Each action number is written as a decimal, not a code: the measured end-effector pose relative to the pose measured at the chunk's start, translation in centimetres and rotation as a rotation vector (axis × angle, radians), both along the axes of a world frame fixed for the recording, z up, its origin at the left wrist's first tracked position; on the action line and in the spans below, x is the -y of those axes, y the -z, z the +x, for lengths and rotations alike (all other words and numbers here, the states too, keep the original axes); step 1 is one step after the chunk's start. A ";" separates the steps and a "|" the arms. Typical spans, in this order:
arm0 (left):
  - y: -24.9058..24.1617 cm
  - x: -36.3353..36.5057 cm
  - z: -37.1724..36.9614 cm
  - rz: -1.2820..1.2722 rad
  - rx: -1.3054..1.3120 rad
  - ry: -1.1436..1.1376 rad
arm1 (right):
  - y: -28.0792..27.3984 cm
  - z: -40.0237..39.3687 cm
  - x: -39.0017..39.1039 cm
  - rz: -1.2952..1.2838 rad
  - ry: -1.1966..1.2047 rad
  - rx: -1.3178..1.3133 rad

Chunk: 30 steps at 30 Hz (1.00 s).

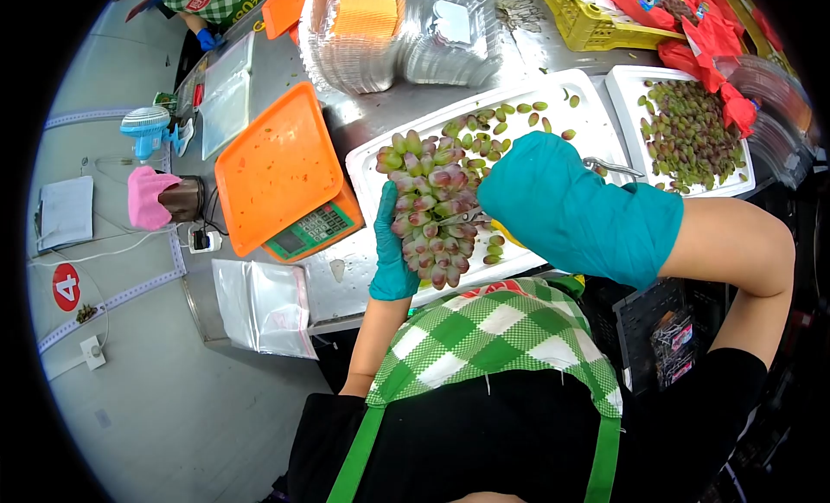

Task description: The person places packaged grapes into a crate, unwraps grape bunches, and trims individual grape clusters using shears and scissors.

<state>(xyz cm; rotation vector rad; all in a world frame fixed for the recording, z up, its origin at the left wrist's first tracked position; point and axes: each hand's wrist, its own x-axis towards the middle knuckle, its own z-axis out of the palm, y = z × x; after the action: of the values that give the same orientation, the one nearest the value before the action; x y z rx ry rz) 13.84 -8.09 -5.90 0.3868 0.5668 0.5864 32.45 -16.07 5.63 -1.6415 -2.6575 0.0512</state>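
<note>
A large bunch of green and reddish grapes is held over a white foam tray. My left hand, in a teal glove, supports it from the left side, its other fingers hidden behind the grapes. In my right hand, also gloved, is a pair of scissors, whose metal blades reach into the bunch; part of a yellow handle shows below the glove. Several loose grapes lie in the tray. A curved metal tool is partly covered by the right glove.
Left of the tray stands an orange scale, with plastic bags nearby. Stacked clear boxes are behind. A second white tray holds many loose grapes. A yellow crate sits at the back right. Another person's blue-gloved hand shows top left.
</note>
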 end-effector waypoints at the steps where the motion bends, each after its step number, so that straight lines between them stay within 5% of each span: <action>1: 0.1 0.0 0.0 -0.006 0.008 -0.010 | -0.1 0.0 0.0 -0.003 -0.002 -0.016; 7: -1.7 0.4 0.6 -0.025 -0.115 -0.054 | -0.2 0.0 0.1 0.008 0.007 -0.045; 16: 0.8 -0.7 0.0 0.056 0.170 -0.008 | -0.4 0.7 1.0 -0.090 0.157 -0.106; 24: 1.7 -1.1 -0.2 0.041 0.138 -0.098 | -0.8 1.0 1.6 -0.277 0.224 -0.160; 30: 2.4 -1.5 -0.6 -0.122 0.214 -0.028 | 0.7 0.5 1.5 0.163 0.158 -0.217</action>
<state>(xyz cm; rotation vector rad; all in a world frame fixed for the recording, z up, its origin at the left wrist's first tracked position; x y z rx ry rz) 13.22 -6.62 -8.29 0.1983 0.4004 0.6083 32.92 -17.58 4.90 -1.6809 -2.3037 0.0095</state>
